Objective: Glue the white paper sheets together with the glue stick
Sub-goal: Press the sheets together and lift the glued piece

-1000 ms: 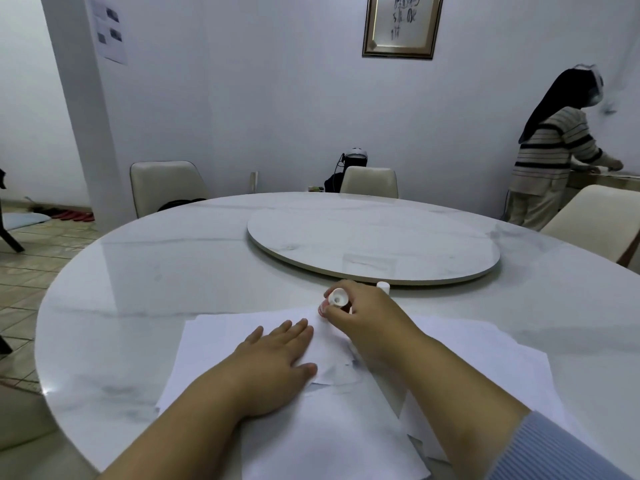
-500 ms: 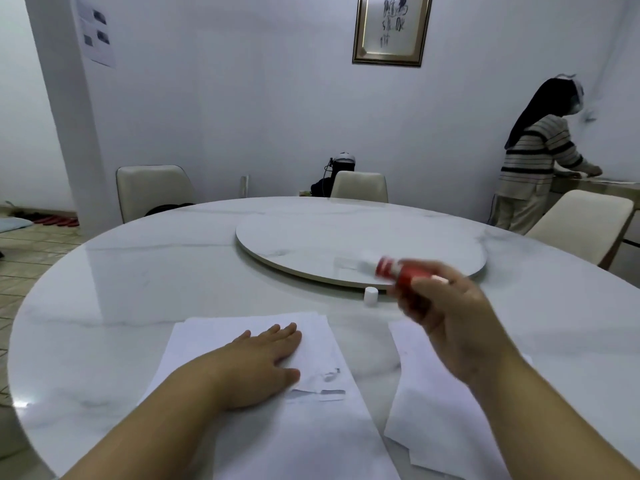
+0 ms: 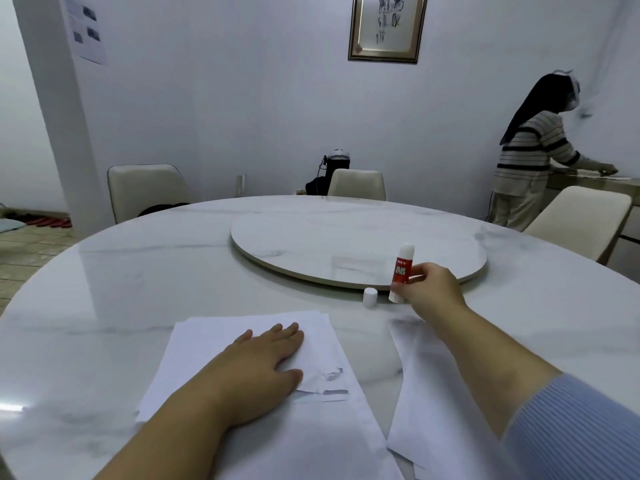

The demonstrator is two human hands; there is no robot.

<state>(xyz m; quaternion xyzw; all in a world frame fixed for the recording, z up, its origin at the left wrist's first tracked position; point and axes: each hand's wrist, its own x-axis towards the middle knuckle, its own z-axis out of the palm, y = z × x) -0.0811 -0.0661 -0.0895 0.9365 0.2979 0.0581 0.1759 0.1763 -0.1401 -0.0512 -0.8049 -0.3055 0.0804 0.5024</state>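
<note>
While left hand (image 3: 263,358) lies flat on paper sheets (image 3: 311,427), rt hand (image 3: 429,289) grips glue stick (image 3: 401,271) upright (cap (image 3: 370,296) beside).

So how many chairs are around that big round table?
3 in view: one chair at the far left, one chair at the far side, one chair at the right. Others may sit outside the view, nearer the camera.

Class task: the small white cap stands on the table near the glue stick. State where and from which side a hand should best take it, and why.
Pinch the white cap across its round side wall, coming from above. It stands upright and alone on the table, left of the glue stick that the right hand holds, so its top is free. The left hand rests flat on the paper sheets.
</note>
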